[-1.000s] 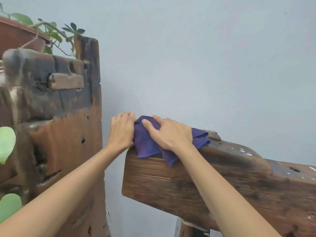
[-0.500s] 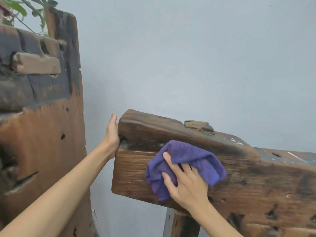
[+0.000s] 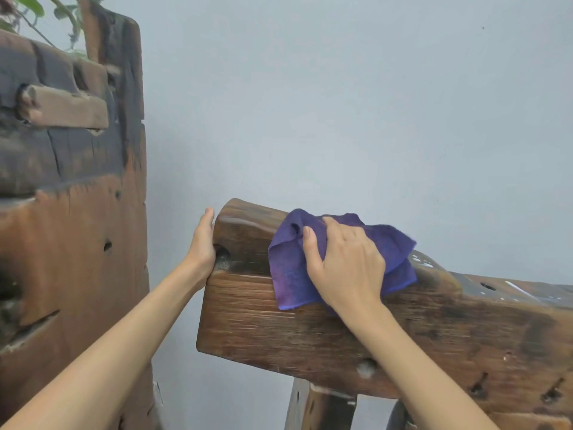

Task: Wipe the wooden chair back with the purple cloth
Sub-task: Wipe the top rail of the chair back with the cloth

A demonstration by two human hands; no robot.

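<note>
The wooden chair back point(image 3: 310, 342) is a thick, dark, weathered plank that runs from the centre to the right edge. The purple cloth point(image 3: 288, 274) lies bunched over its top edge near the left end and hangs down the front face. My right hand point(image 3: 344, 265) presses flat on the cloth, fingers spread toward the upper left. My left hand point(image 3: 203, 243) rests edge-on against the plank's left end, fingers straight and pointing up.
A tall slab of old dark wood point(image 3: 71, 228) with a protruding peg point(image 3: 66, 110) stands close at the left. Green plant leaves point(image 3: 31, 7) show above it. A plain grey wall point(image 3: 341, 103) is right behind. Chair posts point(image 3: 316, 405) drop below the plank.
My right hand has carried the cloth from the plank's front face up onto its top edge. My left hand stays against the plank's left end.
</note>
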